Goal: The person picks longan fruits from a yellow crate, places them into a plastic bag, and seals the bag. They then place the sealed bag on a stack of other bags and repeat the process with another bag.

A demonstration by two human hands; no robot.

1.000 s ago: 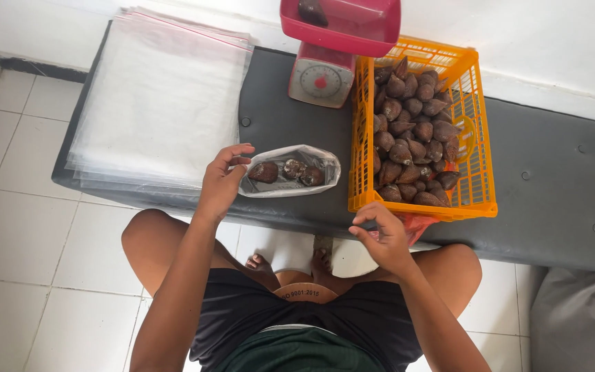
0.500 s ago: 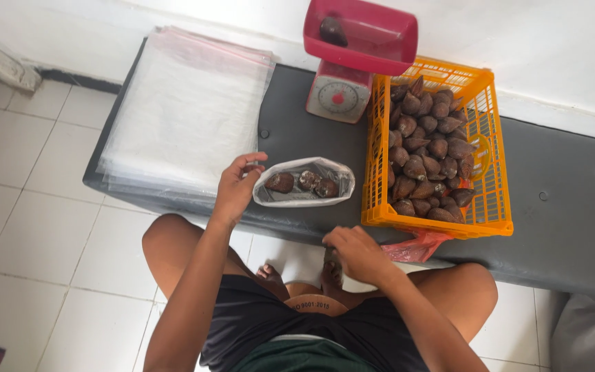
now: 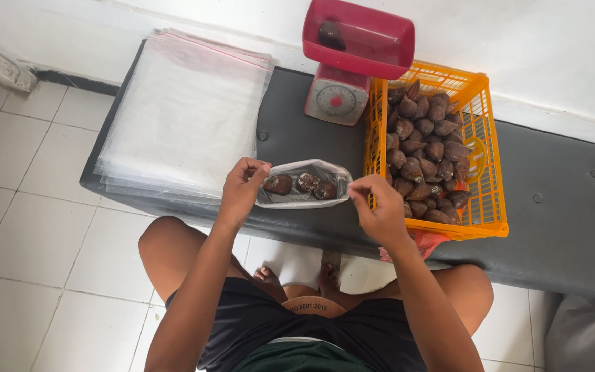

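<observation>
Left hand point(image 3: 242, 187) and right hand point(image 3: 378, 207), seen from above, each pinch one end of a clear plastic bag point(image 3: 303, 186): the left hand's fingers are closed on the bag's left edge, the right hand's thumb and fingers are closed on its right edge, and the two hands stand apart with the bag stretched between them. The bag lies at the near edge of a dark grey padded bench point(image 3: 566, 207) and holds three brown, scaly-skinned fruits point(image 3: 301, 183) in a row. Just to the right of the bag, beside the right hand, an orange plastic crate point(image 3: 488, 165) rests on the bench, filled with more of the same brown fruits point(image 3: 425, 148). Behind the bag stands a small kitchen scale point(image 3: 335, 100) with a round dial and a red pan point(image 3: 370, 38); a single dark fruit point(image 3: 330, 34) lies in the pan. To the left, a stack of flat clear plastic bags point(image 3: 184, 114) covers the bench end. The person sits facing the bench, bare knees below it, over a white tiled floor point(image 3: 29, 227).
</observation>
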